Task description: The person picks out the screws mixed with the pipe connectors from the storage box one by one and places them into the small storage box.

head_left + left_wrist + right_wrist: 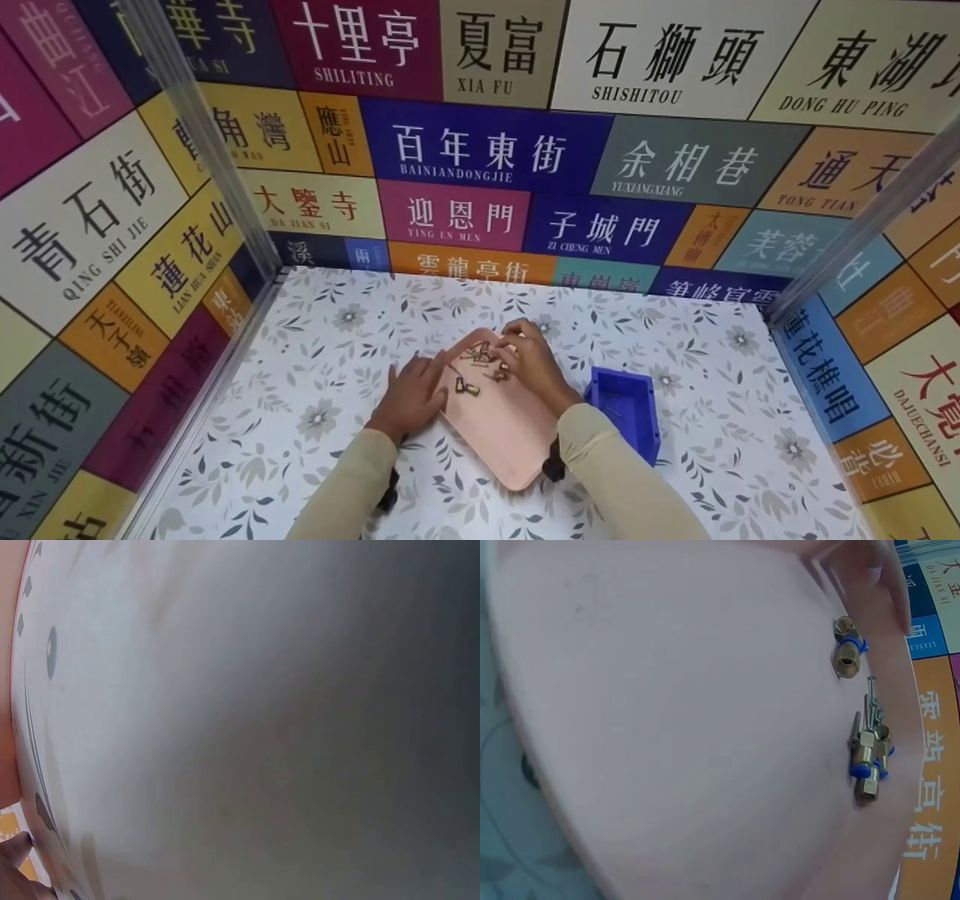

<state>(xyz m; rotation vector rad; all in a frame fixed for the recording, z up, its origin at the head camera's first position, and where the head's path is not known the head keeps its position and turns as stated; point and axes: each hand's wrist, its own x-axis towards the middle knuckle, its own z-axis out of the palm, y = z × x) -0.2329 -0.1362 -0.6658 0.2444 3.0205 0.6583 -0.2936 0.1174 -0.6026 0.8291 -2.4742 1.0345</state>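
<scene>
A pink tray (pixel 501 435) lies at a slant on the table. Toward its far end sit several brass fittings with blue rings (pixel 866 765) and a few screws (pixel 870 701). My left hand (pixel 411 396) rests at the tray's left edge with its fingers extended along the rim. Over the far right part of the tray, my right hand (pixel 531 366) bends its fingers down among the small pieces; I cannot tell whether they pinch one. Two more fittings (pixel 466 388) lie apart from the main cluster, nearer the left hand.
A blue open box (pixel 643 420) stands right of the tray, beside the right forearm, with a thin screw-like piece (pixel 611 411) in it. The table (pixel 322 360) has a leaf-patterned cover. Panels with printed signs (pixel 480 142) rise behind and on both sides.
</scene>
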